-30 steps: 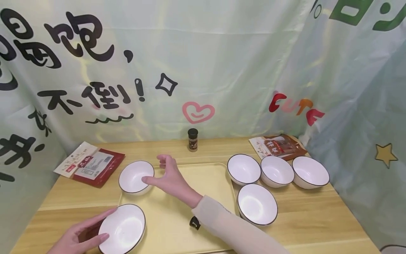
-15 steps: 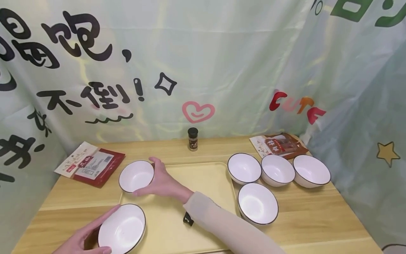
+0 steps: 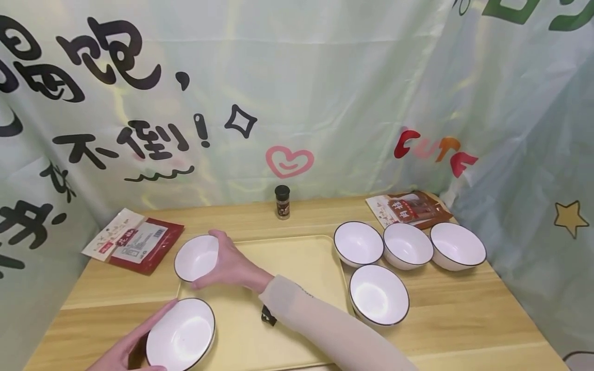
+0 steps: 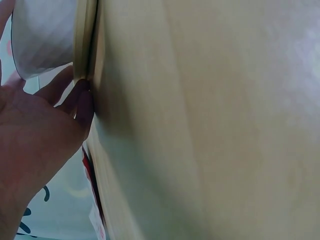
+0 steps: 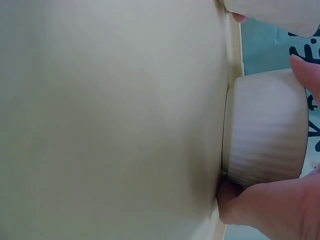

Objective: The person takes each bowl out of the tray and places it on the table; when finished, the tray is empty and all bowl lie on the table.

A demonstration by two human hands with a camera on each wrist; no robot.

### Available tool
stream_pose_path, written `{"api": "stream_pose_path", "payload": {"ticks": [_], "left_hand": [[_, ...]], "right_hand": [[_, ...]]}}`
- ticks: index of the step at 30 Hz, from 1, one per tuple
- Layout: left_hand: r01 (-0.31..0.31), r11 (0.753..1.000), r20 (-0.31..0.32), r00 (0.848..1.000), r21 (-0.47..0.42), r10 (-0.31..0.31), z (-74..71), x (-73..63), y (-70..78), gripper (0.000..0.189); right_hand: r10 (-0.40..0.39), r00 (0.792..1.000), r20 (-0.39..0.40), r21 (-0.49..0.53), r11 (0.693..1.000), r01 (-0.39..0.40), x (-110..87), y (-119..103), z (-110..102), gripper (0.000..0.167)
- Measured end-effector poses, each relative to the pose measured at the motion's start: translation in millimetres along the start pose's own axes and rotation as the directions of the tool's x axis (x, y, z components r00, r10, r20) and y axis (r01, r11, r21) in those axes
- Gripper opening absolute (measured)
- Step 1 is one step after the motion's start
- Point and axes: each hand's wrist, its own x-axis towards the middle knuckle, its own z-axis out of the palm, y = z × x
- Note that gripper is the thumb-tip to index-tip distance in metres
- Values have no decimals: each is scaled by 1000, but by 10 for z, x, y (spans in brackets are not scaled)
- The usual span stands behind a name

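Observation:
Two white bowls with dark rims stand at the left edge of the yellow tray (image 3: pixel 283 278). My right hand (image 3: pixel 232 265) grips the farther bowl (image 3: pixel 192 257) from its right side, thumb at the near side and fingers at the back. In the right wrist view, thumb and fingers span this bowl's ribbed wall (image 5: pixel 267 127). The nearer bowl (image 3: pixel 181 335) is held by my left hand (image 3: pixel 125 348) from the left, fingers along its far side and thumb at the front. The left wrist view shows fingertips low beside the bowl (image 4: pixel 42 37), at the tray's edge.
Several more white bowls, including one front bowl (image 3: pixel 379 294), cluster at the tray's right edge. A red-and-white packet (image 3: pixel 134 241) lies back left, a brown packet (image 3: pixel 410 208) back right. A black-capped spice jar (image 3: pixel 282 202) stands behind the tray; a printed curtain (image 3: pixel 325 103) encloses the table.
My right hand has come down and left from over the farther bowl to grip its right side. The left thumb has slid lower on the nearer bowl. Both bowls stay in place.

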Motion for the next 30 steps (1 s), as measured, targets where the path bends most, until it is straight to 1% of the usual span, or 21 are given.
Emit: {"api": "stream_pose_path", "payload": {"ticks": [3,6,9,11,13,16,19,26,30], "left_hand": [[-19,1000,-5,1000,19,19,-16,11,-48,99],[-24,999,-9,1000,48,25,-29,19,-85,98],[-7,998,-17,1000,56,8,-24,27,-84,98],[14,998,-25,1000,59,-12,-9,27,-65,98],[29,999,-23,999,38,-28,6,24,-45,98],[41,999,-17,999,10,-41,20,13,-19,98],[38,999,-9,999,-5,-38,22,8,-11,99],[39,998,-23,999,39,-38,5,14,-29,98],[31,999,-25,999,40,-30,-5,3,-23,98]], "right_hand": [[-6,1000,1,-29,1000,6,2,-14,-4,127],[-14,1000,2,-61,998,14,6,-20,-13,125],[-28,1000,0,-83,996,28,8,-22,-27,123],[-41,999,-3,-85,996,41,8,-21,-34,123],[-47,999,-11,-83,995,46,5,-19,-39,122],[-49,999,-22,-75,996,47,0,-14,-41,121],[-49,998,-31,-65,997,47,-11,-15,-44,118],[-35,998,-51,-66,997,31,-70,-53,-74,119],[-15,997,-72,-77,997,10,-110,-89,-120,120]]}}
